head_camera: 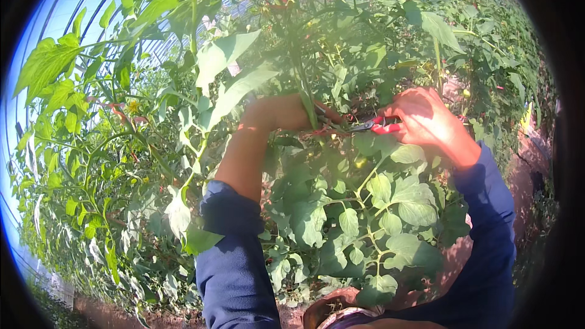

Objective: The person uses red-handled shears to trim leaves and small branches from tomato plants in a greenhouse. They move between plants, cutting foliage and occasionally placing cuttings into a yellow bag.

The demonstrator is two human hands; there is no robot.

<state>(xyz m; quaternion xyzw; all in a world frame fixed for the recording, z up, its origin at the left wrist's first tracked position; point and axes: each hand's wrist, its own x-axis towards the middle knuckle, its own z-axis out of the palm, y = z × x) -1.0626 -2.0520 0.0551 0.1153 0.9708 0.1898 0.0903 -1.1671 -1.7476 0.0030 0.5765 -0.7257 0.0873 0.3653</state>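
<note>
My right hand point(427, 119) grips a pair of small pruning snips by the red handles point(386, 128). Their dark metal blades point(363, 126) point left, towards an upright tomato stem point(309, 107). Behind that stem reaches my left hand point(290, 112), its fingers extending to the right, close to the blade tips. The stem and the glare partly hide these fingers, so whether they hold anything is unclear. A thin red tie point(325, 132) lies across the stem just below my left fingers. Below both hands spreads a broad tomato leaf branch point(368, 219).
Dense tomato plants point(114, 169) surround my arms, some bearing red ties point(118, 112). A small green tomato point(360, 162) hangs below the snips. Curved greenhouse ribs point(84, 4) rise at upper left. Bare soil point(525, 178) shows at right.
</note>
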